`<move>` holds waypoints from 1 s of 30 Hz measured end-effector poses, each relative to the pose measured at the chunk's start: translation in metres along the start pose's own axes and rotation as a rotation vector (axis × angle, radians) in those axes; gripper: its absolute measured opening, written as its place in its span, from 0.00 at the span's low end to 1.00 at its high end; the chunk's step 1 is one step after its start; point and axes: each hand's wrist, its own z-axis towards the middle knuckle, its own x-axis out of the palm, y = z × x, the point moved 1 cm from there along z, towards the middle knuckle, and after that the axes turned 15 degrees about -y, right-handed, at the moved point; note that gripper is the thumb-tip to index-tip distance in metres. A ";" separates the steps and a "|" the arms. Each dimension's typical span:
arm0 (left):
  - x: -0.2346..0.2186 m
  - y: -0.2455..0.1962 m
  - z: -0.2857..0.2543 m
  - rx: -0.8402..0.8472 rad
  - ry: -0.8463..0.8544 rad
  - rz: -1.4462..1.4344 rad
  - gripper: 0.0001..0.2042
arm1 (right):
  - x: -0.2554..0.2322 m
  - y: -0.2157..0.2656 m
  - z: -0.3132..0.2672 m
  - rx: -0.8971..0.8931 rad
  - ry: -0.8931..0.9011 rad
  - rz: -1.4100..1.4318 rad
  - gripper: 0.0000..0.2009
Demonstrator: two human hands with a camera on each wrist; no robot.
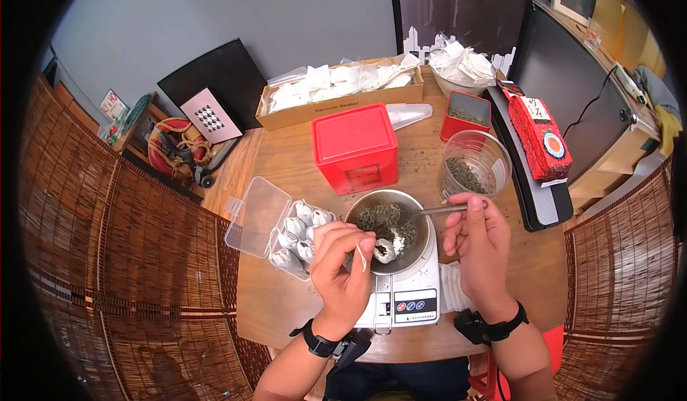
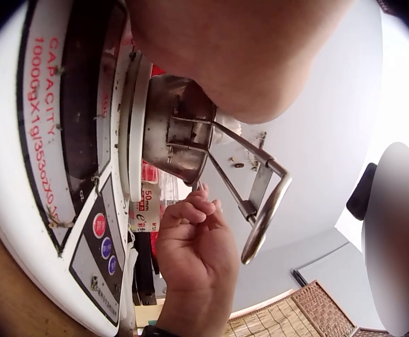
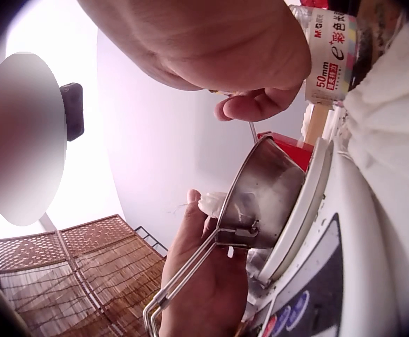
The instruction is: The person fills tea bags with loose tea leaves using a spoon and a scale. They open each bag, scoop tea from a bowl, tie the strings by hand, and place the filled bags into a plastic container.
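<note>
Take the metal bowl (image 1: 422, 247) as the clock's centre, with twelve on the side away from the person. The left hand (image 1: 342, 269), at eight o'clock, pinches a small white pouch (image 1: 384, 251), its mouth open over the bowl's six o'clock side. The right hand (image 1: 483, 254), between three and four, grips the handle of a metal spoon (image 1: 451, 209), which slants into the bowl. The two hands are apart from each other.

Dried leaves (image 1: 376, 218) lie in the bowl, and it sits on a white scale (image 1: 415, 294) whose panel faces six. At nine, a lidded clear case (image 1: 259, 211) stands open, holding tied, filled pouches (image 1: 293, 233). A big red tin (image 1: 356, 147) stands at eleven, and behind it a long cardboard box (image 1: 336, 109) of white bags. At two there's a clear tub (image 1: 501, 161) with more leaves; farther out, a red packet (image 1: 540, 140).
</note>
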 end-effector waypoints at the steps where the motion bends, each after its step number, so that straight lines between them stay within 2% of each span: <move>1: 0.000 0.000 0.000 0.000 0.000 0.000 0.05 | 0.000 0.001 0.000 0.000 0.000 0.000 0.18; 7: 0.000 0.001 0.000 -0.007 -0.008 -0.027 0.02 | 0.000 0.002 0.000 0.007 -0.035 0.091 0.19; 10: -0.001 -0.002 0.002 0.083 -0.034 0.078 0.03 | 0.001 0.006 -0.001 -0.008 -0.048 0.125 0.19; 21: 0.001 -0.001 -0.007 -0.192 -0.024 -0.095 0.08 | 0.000 0.007 -0.002 -0.026 -0.044 0.137 0.19; 25: 0.001 0.004 -0.005 -0.129 -0.010 -0.076 0.08 | 0.001 0.009 -0.003 -0.039 -0.061 0.127 0.19; 27: 0.001 0.005 -0.003 -0.025 0.006 -0.024 0.08 | 0.000 0.011 -0.004 -0.045 -0.075 0.166 0.20; 30: 0.001 0.001 -0.002 -0.066 0.013 -0.008 0.08 | -0.001 0.012 -0.003 -0.067 -0.076 0.170 0.20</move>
